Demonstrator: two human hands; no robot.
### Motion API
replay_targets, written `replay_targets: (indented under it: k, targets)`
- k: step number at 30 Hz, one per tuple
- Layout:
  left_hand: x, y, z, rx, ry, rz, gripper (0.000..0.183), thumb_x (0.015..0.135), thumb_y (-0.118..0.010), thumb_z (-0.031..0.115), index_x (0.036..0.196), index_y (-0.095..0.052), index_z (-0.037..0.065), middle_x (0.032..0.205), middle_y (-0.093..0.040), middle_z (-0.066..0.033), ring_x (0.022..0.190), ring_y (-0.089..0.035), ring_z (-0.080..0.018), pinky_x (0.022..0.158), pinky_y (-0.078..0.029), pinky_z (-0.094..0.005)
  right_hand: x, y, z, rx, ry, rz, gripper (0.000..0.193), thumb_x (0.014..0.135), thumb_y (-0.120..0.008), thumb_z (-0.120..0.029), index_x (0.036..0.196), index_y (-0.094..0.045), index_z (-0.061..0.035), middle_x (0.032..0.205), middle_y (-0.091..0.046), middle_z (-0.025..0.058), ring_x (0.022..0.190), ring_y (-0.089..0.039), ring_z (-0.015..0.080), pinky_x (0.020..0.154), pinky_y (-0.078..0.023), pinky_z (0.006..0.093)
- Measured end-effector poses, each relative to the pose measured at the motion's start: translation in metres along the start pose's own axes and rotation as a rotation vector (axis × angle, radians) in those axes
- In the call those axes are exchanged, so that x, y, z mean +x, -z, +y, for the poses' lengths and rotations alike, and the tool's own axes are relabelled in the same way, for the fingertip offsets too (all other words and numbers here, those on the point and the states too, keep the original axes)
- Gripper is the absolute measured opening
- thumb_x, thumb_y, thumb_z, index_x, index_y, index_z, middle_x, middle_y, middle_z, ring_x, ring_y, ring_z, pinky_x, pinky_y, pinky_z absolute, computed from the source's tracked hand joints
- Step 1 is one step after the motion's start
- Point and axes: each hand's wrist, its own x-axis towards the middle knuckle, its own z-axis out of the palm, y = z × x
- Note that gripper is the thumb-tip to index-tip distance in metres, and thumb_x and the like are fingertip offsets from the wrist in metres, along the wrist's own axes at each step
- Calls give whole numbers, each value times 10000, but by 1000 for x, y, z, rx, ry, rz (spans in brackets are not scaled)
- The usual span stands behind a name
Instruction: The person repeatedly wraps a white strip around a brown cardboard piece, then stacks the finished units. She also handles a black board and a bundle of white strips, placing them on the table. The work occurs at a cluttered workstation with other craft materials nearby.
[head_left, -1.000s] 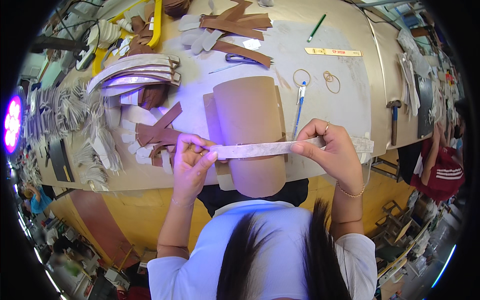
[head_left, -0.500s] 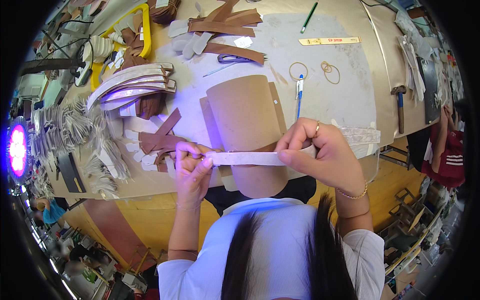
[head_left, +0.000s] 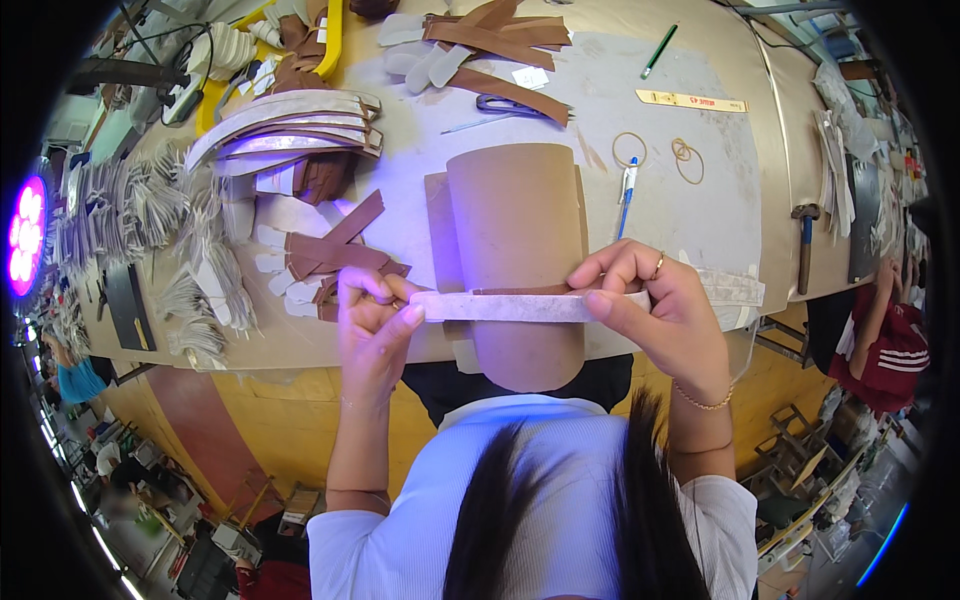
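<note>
A narrow strip (head_left: 510,308), pale on the face toward me with a brown edge showing behind it, is stretched level between my hands. My left hand (head_left: 375,320) pinches its left end between thumb and fingers. Near the right end, my right hand (head_left: 645,300) grips it the same way, with the thumb in front. Behind the strip lies a rounded tan form (head_left: 515,215), like a half-cylinder, at the table's near edge. Whether the strip touches that form I cannot tell.
Brown strips with pale ends (head_left: 335,250) lie left of the form, near a stack of curved pale strips (head_left: 290,125). Farther back are a yellow basket (head_left: 335,40) and scissors (head_left: 500,105). A blue pen (head_left: 627,195), rubber bands (head_left: 687,160) and a hammer (head_left: 806,245) lie to the right.
The strip, which curled up at my right hand, now runs straighter between both hands. My hands are slightly farther apart. The whole view has shifted, with table things appearing more to the right.
</note>
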Motion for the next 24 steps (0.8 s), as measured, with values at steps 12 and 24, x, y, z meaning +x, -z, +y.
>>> replay_targets:
  k: [12, 24]
  targets:
    - [9, 12, -19, 29, 65, -15, 362, 814, -630, -101, 1006, -394, 95, 916, -591, -106, 884, -609, -194, 809, -485, -325, -1, -1, 8, -30, 11, 87, 150, 804, -715, -87, 740, -585, -46, 918, -640, 62, 878, -577, 113, 810, -437, 265]
    - [13, 5, -28, -7, 96, -22, 353, 822, -635, -86, 1000, -383, 86, 906, -602, -118, 835, -616, -226, 788, -498, -359, 2, 5, 30, -224, 85, 162, 178, 759, -764, -123, 719, -611, -41, 845, -553, 38, 809, -541, 126, 757, -431, 249]
